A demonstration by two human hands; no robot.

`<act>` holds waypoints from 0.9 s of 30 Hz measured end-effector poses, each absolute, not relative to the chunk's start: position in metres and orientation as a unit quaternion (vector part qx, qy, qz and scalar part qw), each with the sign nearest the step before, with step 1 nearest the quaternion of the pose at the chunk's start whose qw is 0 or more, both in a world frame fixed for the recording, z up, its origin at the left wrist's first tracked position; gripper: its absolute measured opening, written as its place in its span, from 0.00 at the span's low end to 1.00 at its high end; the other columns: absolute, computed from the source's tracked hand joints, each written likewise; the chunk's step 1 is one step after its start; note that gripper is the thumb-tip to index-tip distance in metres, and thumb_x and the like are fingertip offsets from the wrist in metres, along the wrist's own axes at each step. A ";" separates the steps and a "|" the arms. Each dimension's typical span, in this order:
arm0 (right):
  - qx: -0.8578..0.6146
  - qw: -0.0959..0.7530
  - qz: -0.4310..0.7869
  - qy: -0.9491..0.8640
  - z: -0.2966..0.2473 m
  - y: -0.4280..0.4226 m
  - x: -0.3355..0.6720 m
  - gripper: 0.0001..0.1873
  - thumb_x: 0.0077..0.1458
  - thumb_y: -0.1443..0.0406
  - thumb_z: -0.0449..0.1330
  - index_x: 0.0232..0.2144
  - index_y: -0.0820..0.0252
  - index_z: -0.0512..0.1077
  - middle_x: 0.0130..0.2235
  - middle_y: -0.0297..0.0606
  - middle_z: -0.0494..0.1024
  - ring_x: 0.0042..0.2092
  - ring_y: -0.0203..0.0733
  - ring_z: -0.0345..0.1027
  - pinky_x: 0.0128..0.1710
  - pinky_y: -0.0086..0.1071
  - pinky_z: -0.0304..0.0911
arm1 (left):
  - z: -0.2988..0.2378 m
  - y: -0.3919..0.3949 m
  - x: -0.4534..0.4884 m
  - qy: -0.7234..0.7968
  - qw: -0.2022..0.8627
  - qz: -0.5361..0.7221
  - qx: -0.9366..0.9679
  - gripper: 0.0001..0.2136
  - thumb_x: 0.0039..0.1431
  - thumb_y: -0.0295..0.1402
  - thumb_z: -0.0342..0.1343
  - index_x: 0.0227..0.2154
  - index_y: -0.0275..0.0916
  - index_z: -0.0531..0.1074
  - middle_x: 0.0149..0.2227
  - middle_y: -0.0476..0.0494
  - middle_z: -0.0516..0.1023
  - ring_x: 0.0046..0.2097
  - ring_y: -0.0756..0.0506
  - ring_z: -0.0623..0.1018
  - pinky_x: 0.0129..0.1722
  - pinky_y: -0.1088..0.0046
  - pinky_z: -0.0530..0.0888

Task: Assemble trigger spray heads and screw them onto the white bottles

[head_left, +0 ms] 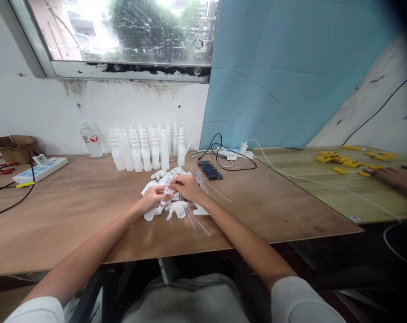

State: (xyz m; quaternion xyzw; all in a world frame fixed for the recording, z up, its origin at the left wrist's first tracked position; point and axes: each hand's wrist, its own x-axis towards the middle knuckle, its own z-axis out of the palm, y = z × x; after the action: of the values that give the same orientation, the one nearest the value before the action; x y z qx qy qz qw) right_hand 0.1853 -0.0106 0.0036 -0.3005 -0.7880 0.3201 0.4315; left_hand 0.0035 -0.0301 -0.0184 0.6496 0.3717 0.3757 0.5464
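Both my hands meet over a pile of white spray trigger heads (166,204) on the wooden table (72,211). My left hand (153,196) is closed around one white trigger head (168,192). My right hand (187,186) pinches a thin clear dip tube at that head's top. More thin clear tubes (198,211) lie loose just right of the pile. Behind the pile stands a row of several white plastic bottles (147,148) without caps.
A clear water bottle (90,140), a power strip (40,169) with black cables and a cardboard box (15,147) sit at the left. A dark object (210,170) and a charger (235,152) lie at the back. Another person's hand (396,177) works among yellow parts (338,159) at the right.
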 end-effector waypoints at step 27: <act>-0.144 0.397 -0.140 -0.896 -0.006 -0.010 0.197 0.15 0.62 0.71 0.49 0.51 0.60 0.65 0.37 0.39 0.78 0.40 0.40 0.72 0.38 0.32 0.65 | 0.001 -0.027 0.007 0.348 0.528 0.313 0.708 0.38 0.54 0.49 0.58 0.63 0.44 0.46 0.25 0.50 0.75 0.14 0.52 0.68 0.12 0.80 0.59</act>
State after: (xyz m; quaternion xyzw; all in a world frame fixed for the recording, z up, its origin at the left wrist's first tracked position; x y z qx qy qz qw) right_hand 0.1970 -0.0099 -0.0062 -0.1437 -0.8958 -0.1395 0.3967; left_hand 0.0066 -0.0270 0.0009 0.7082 0.3482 0.3131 0.5284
